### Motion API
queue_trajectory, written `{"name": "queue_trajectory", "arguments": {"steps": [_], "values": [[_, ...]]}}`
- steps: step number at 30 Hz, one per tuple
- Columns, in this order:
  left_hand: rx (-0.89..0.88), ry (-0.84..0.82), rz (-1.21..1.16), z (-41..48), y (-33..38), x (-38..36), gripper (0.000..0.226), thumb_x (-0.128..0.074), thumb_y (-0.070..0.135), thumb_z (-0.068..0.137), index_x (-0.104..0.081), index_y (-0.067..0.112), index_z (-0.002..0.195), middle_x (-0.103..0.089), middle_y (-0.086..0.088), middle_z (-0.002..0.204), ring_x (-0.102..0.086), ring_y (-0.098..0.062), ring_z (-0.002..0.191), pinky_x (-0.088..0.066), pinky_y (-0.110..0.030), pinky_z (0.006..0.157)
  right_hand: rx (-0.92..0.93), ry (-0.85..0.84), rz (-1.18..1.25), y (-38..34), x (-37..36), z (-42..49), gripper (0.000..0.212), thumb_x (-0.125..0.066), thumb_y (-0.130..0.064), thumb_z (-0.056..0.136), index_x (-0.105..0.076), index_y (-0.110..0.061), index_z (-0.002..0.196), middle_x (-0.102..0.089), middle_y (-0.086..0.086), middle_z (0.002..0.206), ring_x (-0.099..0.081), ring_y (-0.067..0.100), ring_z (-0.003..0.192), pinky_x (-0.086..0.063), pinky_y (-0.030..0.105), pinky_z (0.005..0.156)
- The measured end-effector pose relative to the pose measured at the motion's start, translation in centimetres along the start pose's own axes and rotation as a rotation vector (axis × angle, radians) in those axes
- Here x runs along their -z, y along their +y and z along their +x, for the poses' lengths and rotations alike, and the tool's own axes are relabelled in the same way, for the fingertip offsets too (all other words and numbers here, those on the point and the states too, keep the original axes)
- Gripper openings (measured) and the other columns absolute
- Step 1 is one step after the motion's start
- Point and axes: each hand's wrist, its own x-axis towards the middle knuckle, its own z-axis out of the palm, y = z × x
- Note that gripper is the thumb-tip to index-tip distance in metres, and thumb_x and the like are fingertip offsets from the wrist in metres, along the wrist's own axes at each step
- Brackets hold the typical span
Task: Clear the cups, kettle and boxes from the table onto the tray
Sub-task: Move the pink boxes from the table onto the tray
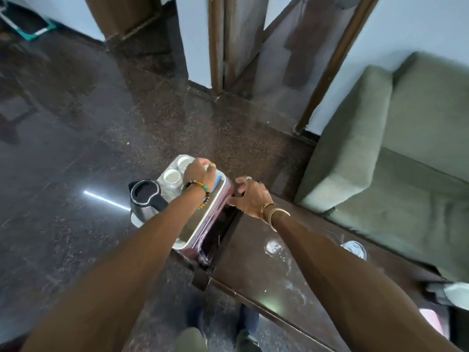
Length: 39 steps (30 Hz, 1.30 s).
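A silver tray (pixel 203 222) sits at the left end of the dark glass table (pixel 253 270). Two white cups (pixel 172 177) (pixel 183 162) stand on its far part. The steel kettle (pixel 146 199) with a black lid stands on its white base at the tray's left side. My left hand (pixel 200 172) reaches over the tray's far end, fingers curled round a small white item I cannot identify. A blue thing (pixel 218 181) lies just beside that hand. My right hand (pixel 250 196) is at the tray's right rim, fingers spread, thumb touching the tray's side.
A green sofa (pixel 380 153) runs along the table's far right side. A clear glass (pixel 354 248) stands on the table near the sofa. Dark stone floor lies to the left; wooden door frames stand ahead. My feet show below the table's near edge.
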Motion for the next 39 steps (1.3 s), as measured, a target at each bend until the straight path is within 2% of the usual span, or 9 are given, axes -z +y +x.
{"name": "queue_trajectory", "arguments": {"steps": [4,7,10,14,20,28,33,36,39], "values": [[-0.145,-0.009,-0.025,-1.3,2.6,0.7,0.028,-0.056,0.026,0.091,-0.066,0.011,0.112,-0.067,-0.010,0.119,-0.060,-0.028,0.114,-0.044,-0.034,0.096,-0.015,0.112,0.029,-1.0,3.0,-2.8,0.066,-0.075,-0.049,0.073,-0.054,-0.027,0.132,-0.069,-0.006,0.111,-0.064,0.020,0.108,-0.047,0.032,0.095],[-0.249,-0.037,-0.024,-2.3,3.6,0.6,0.023,-0.055,0.031,0.086,-0.067,0.015,0.097,-0.068,-0.015,0.100,-0.062,-0.029,0.099,-0.046,-0.036,0.090,-0.060,0.217,0.059,-1.0,4.2,-5.1,0.063,-0.074,-0.052,0.072,-0.057,-0.031,0.129,-0.070,-0.012,0.101,-0.066,0.016,0.101,-0.048,0.029,0.089],[-0.293,-0.059,0.011,-3.4,3.3,-0.1,0.030,-0.057,0.024,0.089,-0.065,0.007,0.112,-0.069,-0.015,0.113,-0.061,-0.030,0.110,-0.045,-0.034,0.092,-0.104,0.298,0.069,-0.5,4.1,-7.4,0.064,-0.071,-0.053,0.070,-0.057,-0.030,0.128,-0.071,-0.011,0.100,-0.066,0.015,0.100,-0.050,0.029,0.089],[-0.341,-0.167,0.071,-6.1,3.1,-1.6,0.035,-0.056,0.027,0.090,-0.061,0.009,0.120,-0.064,-0.013,0.123,-0.058,-0.030,0.116,-0.045,-0.035,0.098,-0.181,0.403,0.111,1.3,3.3,-11.5,0.070,-0.069,-0.054,0.067,-0.056,-0.027,0.131,-0.070,-0.010,0.104,-0.066,0.017,0.102,-0.051,0.031,0.092],[-0.502,-0.321,0.097,-12.0,6.3,-5.6,0.034,-0.056,0.030,0.091,-0.062,0.012,0.119,-0.065,-0.010,0.123,-0.059,-0.027,0.115,-0.045,-0.031,0.098,-0.364,0.570,0.108,6.3,5.6,-18.6,0.067,-0.073,-0.053,0.071,-0.054,-0.028,0.130,-0.070,-0.011,0.103,-0.065,0.018,0.103,-0.050,0.034,0.093],[-0.653,-0.510,0.167,-23.0,9.4,-13.5,0.028,-0.057,0.028,0.090,-0.067,0.014,0.112,-0.068,-0.006,0.120,-0.062,-0.025,0.113,-0.047,-0.029,0.093,-0.562,0.793,0.189,14.4,7.8,-29.7,0.063,-0.075,-0.049,0.070,-0.060,-0.025,0.126,-0.072,-0.007,0.098,-0.065,0.021,0.103,-0.047,0.030,0.088],[-0.709,-0.641,0.237,-31.3,8.7,-19.3,0.020,-0.057,0.026,0.089,-0.068,0.018,0.104,-0.071,-0.004,0.113,-0.064,-0.024,0.107,-0.048,-0.026,0.088,-0.661,0.837,0.254,20.5,6.0,-37.4,0.064,-0.075,-0.050,0.069,-0.060,-0.025,0.125,-0.069,-0.007,0.094,-0.066,0.019,0.093,-0.049,0.028,0.083],[-0.715,-0.726,0.249,-36.1,8.2,-22.6,0.022,-0.058,0.025,0.089,-0.066,0.015,0.107,-0.068,0.000,0.104,-0.061,-0.018,0.093,-0.038,-0.015,0.074,-0.719,0.854,0.295,23.9,5.4,-41.7,0.064,-0.074,-0.051,0.070,-0.058,-0.025,0.127,-0.069,-0.008,0.095,-0.066,0.016,0.094,-0.046,0.025,0.081],[-0.733,-0.759,0.242,-40.9,8.3,-25.8,0.021,-0.060,0.025,0.088,-0.066,0.015,0.105,-0.067,0.001,0.100,-0.059,-0.015,0.090,-0.040,-0.015,0.076,-0.772,0.896,0.313,27.0,5.6,-46.2,0.061,-0.073,-0.050,0.071,-0.059,-0.025,0.125,-0.069,-0.010,0.095,-0.064,0.015,0.097,-0.047,0.027,0.085]]}}
